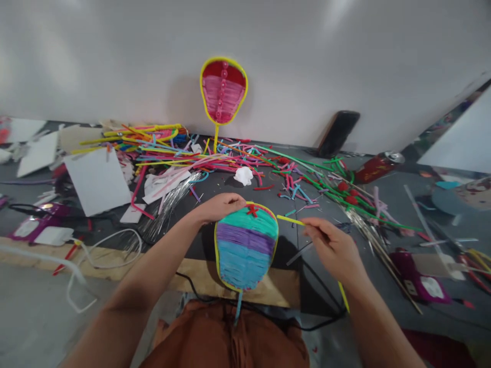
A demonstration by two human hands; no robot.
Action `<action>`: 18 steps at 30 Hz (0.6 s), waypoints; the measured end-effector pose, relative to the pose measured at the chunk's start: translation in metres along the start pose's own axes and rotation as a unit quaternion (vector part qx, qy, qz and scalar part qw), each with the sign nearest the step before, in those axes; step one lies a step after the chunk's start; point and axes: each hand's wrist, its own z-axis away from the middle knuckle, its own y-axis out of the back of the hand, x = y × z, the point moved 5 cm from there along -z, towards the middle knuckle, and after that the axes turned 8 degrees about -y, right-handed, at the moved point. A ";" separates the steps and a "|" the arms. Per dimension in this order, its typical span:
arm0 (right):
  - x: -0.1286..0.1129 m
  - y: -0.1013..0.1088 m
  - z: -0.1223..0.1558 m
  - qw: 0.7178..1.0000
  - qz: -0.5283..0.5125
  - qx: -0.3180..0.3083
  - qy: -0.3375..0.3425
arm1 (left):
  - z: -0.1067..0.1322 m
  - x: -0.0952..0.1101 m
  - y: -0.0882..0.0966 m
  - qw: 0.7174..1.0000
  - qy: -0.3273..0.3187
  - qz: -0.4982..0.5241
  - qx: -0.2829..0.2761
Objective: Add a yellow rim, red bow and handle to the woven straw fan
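My left hand grips the upper left rim of a fan-shaped pipe-cleaner craft. Bands of green, purple and blue cross it, inside a yellow edging. A red cross-shaped piece sits near its top, and a blue stem points down toward my lap. In my right hand, the fingers pinch a yellow pipe cleaner. One end of it points left to the craft's upper right edge; whether they touch I cannot tell. Its other end comes out below my wrist.
A red and pink fan-shaped craft stands upright against the wall. Loose pipe cleaners lie heaped behind my hands. A phone leans at the back, near a red can. Purple glue guns and cables lie at the sides.
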 end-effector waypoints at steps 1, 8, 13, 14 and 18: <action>-0.003 -0.002 -0.005 1.000 0.001 0.000 0.012 | 0.001 0.004 0.001 1.000 -0.003 0.030 -0.003; -0.023 -0.019 -0.032 0.998 -0.010 -0.027 0.047 | 0.011 0.025 0.003 0.988 0.007 0.147 -0.052; -0.041 -0.027 -0.031 0.995 -0.014 -0.082 0.050 | 0.017 0.038 0.007 0.990 -0.001 0.126 -0.060; -0.044 -0.027 -0.030 0.995 -0.005 -0.088 0.051 | 0.018 0.040 0.007 0.989 -0.001 0.129 -0.068; -0.058 -0.024 -0.027 0.992 0.044 -0.101 0.068 | 0.022 0.050 0.007 0.985 -0.005 0.142 -0.101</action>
